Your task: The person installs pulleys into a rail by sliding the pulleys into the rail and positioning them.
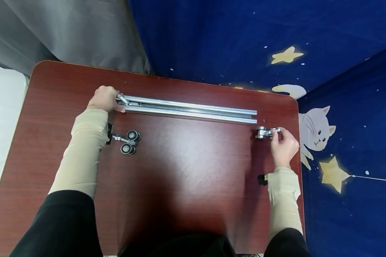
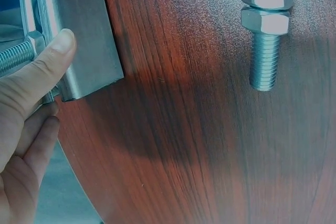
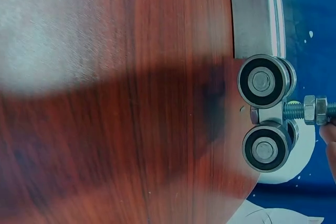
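A long metal track [image 1: 193, 105] with a slot along its top lies across the far part of the table. My left hand [image 1: 103, 99] grips its left end, the thumb [image 2: 64, 40] pressed on the side wall. From the slot beside that thumb sticks a threaded bolt [image 2: 16, 56] with a nut. My right hand [image 1: 284, 145] pinches the bolt of a roller trolley [image 3: 265, 148], its wheels just off the track's right end. Another roller trolley [image 1: 130, 142] lies near my left wrist; its bolt with two nuts [image 2: 265, 22] shows large in the left wrist view.
The reddish-brown wooden table [image 1: 193, 164] has rounded corners, and its right edge runs close by my right hand. Behind it hang a grey curtain [image 1: 83, 32] and a blue curtain [image 1: 206, 39] with stars. Something white [image 1: 3, 107] stands at the left.
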The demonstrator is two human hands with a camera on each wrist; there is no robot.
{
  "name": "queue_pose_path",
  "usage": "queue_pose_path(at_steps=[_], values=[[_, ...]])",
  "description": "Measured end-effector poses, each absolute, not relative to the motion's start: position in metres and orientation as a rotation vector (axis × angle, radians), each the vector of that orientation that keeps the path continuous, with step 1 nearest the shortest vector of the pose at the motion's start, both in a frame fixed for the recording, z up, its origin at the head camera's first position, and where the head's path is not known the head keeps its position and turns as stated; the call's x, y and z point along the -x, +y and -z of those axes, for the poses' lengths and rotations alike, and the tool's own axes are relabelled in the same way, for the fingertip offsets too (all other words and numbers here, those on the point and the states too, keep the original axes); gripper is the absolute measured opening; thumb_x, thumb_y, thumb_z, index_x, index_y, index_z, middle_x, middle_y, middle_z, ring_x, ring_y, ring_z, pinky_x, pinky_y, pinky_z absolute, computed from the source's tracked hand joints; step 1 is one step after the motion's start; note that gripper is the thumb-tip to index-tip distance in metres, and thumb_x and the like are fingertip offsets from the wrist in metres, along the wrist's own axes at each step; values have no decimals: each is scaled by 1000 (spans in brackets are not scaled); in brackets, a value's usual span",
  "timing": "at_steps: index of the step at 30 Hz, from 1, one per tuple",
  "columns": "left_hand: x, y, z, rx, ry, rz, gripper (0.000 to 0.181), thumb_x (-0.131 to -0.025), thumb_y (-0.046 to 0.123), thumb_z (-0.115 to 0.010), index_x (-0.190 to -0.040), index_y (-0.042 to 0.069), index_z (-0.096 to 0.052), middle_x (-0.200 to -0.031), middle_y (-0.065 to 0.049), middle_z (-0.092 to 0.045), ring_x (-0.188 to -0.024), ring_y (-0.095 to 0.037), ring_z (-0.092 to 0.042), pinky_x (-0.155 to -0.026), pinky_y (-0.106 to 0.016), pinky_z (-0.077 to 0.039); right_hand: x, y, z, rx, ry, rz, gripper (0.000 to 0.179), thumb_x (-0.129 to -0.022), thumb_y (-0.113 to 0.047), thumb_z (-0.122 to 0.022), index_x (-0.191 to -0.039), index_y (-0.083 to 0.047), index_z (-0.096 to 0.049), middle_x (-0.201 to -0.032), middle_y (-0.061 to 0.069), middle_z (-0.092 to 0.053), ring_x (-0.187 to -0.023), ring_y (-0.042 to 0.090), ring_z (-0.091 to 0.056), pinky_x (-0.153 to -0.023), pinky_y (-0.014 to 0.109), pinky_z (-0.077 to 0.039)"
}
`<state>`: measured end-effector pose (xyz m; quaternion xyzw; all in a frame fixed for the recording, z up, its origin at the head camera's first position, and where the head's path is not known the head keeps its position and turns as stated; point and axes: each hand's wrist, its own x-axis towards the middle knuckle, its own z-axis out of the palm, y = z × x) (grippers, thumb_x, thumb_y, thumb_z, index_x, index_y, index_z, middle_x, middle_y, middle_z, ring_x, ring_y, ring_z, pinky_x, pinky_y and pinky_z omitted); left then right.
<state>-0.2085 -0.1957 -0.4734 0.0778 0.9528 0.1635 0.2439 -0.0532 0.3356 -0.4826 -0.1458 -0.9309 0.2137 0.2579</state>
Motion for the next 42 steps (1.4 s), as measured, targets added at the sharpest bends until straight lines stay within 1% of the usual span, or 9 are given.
queue_pose_path(at_steps=[7,13,22,28,32,39,42], values=[[206,-195,478,-222,2615,-450,38,-63,16,-81,-91,-6,-67,-76,-17,-65,-70,-30,-48,-65,-45,-43,69,345,486,410,-2571,-529,17,-81,-15,-65,-86,1,-69,-76,17,-67,-67,33,-62,-59,46,-38],[204,-194,479,-250,2641,-451,38,-62,15,-82,-90,-6,-67,-80,-19,-65,-73,-33,-52,-70,-49,-44,84,350,487,424,-2608,-509,16,-81,-14,-65,-87,0,-69,-78,17,-68,-71,34,-62,-62,48,-40],[204,-191,476,-243,2618,-462,40,-64,16,-81,-93,-7,-66,-77,-17,-64,-74,-31,-48,-70,-47,-43,96,351,488,468,-2659,-502,16,-81,-16,-65,-89,-2,-69,-77,17,-68,-72,35,-61,-62,50,-39],[203,-196,476,-259,2634,-436,43,-63,16,-81,-94,-8,-65,-85,-22,-64,-78,-37,-52,-74,-51,-43,104,343,492,465,-2692,-504,18,-83,-18,-64,-90,-2,-69,-79,16,-68,-74,34,-62,-64,51,-41],[204,-197,475,-237,2627,-448,44,-64,16,-81,-97,-8,-64,-88,-23,-64,-79,-36,-51,-75,-51,-44,108,339,492,457,-2701,-504,17,-83,-18,-64,-89,-3,-70,-79,15,-68,-74,33,-63,-64,51,-43],[207,-196,475,-228,2629,-431,41,-64,16,-81,-94,-7,-65,-81,-19,-64,-78,-34,-49,-72,-48,-44,113,335,492,440,-2719,-515,17,-81,-18,-66,-88,-3,-69,-78,15,-68,-73,33,-63,-62,51,-42],[208,-197,475,-229,2624,-414,41,-65,16,-81,-95,-6,-65,-80,-18,-64,-76,-33,-49,-70,-48,-44,115,334,493,428,-2720,-527,16,-81,-17,-67,-88,-2,-69,-78,15,-68,-73,33,-63,-62,51,-42]])
